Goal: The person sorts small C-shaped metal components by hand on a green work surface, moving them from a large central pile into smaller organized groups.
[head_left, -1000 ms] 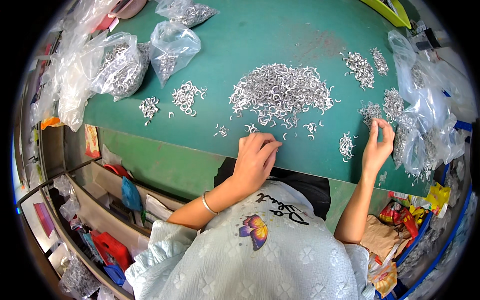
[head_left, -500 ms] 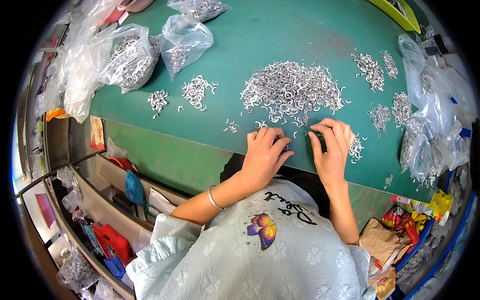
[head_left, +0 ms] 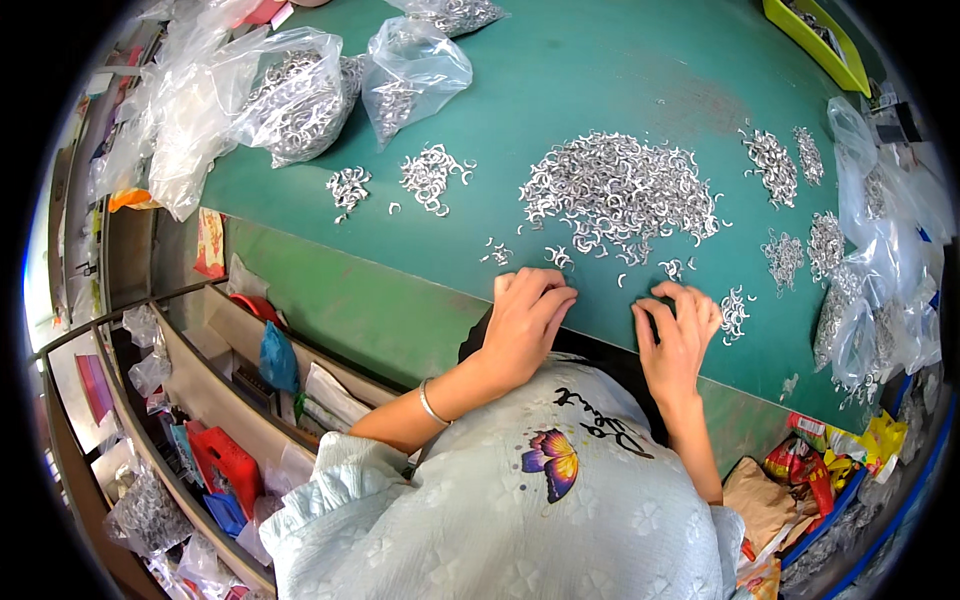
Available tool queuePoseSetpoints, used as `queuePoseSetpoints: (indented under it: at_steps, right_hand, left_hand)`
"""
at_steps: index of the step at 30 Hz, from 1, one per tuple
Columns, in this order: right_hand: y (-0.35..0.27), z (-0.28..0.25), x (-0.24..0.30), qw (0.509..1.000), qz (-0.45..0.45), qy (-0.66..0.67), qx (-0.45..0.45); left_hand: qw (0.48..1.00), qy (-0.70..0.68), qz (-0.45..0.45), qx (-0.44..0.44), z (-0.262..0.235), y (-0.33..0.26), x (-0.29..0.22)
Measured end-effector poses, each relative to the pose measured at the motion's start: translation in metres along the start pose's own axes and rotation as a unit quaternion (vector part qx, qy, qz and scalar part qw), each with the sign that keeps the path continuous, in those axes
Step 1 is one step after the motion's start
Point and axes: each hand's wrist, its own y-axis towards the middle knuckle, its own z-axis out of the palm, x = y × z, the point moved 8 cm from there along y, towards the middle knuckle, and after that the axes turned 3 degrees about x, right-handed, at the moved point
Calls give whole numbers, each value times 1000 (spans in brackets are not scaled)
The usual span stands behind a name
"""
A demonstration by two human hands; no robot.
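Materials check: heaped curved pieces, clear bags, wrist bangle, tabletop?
Curved pieces: likely metal, silvery with bright glints; plated plastic can't be excluded.
Clear bags: thin plastic film, glossy, see-through and creased.
Bangle: probably polished metal, silvery sheen.
Tabletop: smooth green surface, perhaps rubber or vinyl matting; core material unclear.

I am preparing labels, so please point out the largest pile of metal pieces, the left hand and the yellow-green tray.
Largest pile of metal pieces (head_left: 625,190): head view, middle of the heap.
Left hand (head_left: 522,325): head view, back of the hand.
Yellow-green tray (head_left: 836,68): head view, near side wall.
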Motion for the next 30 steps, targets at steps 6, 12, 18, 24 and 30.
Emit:
queuePoseSetpoints:
  at_steps: [6,12,18,24,30]
  right_hand:
    - [-15,-14,-14,999,37,-32,-21]
    - [-24,-22,-28,996,65,-44,-42]
    - [-17,-18,-10,999,33,-7,-36]
    - [4,14,18,997,-27,69,5]
    - [14,3,20,992,-25,122,-17]
  left_hand:
    - [996,50,-24,-75,-23,-7,19]
    - [990,91,-33,-105,-32,-3,29]
    - [995,51,-22,-81,-22,-10,19]
    - [997,27,-16,-64,-21,-18,9]
    - [997,16,-22,-79,-24,-23,11]
